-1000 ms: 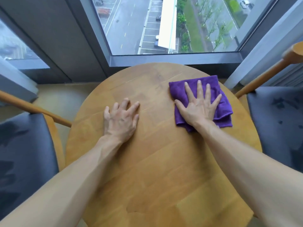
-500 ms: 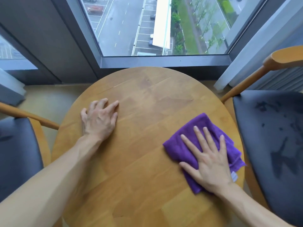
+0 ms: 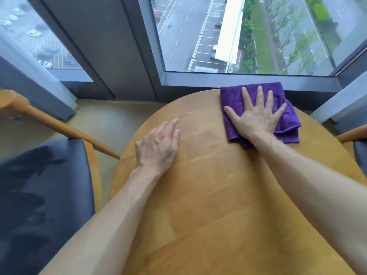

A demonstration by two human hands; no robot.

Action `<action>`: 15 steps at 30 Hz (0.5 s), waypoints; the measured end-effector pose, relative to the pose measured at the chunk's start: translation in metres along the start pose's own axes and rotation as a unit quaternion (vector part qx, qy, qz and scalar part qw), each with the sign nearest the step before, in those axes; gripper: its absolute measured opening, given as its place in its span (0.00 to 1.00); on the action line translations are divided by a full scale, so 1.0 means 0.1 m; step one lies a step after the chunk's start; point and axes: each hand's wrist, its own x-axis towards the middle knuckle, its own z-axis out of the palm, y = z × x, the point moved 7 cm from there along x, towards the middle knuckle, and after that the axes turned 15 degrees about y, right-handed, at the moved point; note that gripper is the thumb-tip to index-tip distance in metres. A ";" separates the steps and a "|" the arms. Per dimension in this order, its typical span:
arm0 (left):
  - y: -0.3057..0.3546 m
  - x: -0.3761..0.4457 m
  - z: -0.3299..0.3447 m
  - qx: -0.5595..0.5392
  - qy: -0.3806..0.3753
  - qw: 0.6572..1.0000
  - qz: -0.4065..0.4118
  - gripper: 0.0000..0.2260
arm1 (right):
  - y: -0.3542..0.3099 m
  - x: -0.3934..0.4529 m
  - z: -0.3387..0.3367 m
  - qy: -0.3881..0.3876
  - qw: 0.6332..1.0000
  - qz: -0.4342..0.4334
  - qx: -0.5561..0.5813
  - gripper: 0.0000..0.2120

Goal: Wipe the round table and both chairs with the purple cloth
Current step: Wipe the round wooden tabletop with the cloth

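The round wooden table (image 3: 214, 195) fills the middle of the view. At its far edge lies the folded purple cloth (image 3: 234, 96), and my right hand (image 3: 256, 118) presses flat on it with fingers spread. My left hand (image 3: 158, 145) rests palm down on the bare tabletop near the left rim, fingers together, holding nothing. The left chair (image 3: 39, 185) has a dark blue seat with darker damp patches and a wooden armrest. Only a sliver of the right chair (image 3: 360, 153) shows at the right edge.
A large window (image 3: 248, 36) with a grey frame stands just behind the table's far edge. A grey pillar (image 3: 95, 46) and light curtains flank it. Beige floor (image 3: 111, 124) shows between the left chair and the table.
My right hand has slid the cloth from the table's near right side up to the far edge by the window. The view has swung left. My left hand stays on the tabletop.
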 end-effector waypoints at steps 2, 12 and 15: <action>-0.11 0.08 -0.07 -0.064 0.012 0.997 -0.049 0.19 | -0.52 0.04 0.04 -0.006 0.999 -0.052 0.011 0.42; -0.59 0.24 -0.32 -0.036 0.028 0.993 -0.105 0.17 | -2.25 -1.10 -0.05 -0.020 0.945 -0.312 0.097 0.38; -0.55 0.28 -0.33 -0.001 0.029 0.996 -0.082 0.18 | -2.20 -1.29 -0.09 -0.012 0.934 -0.339 0.108 0.37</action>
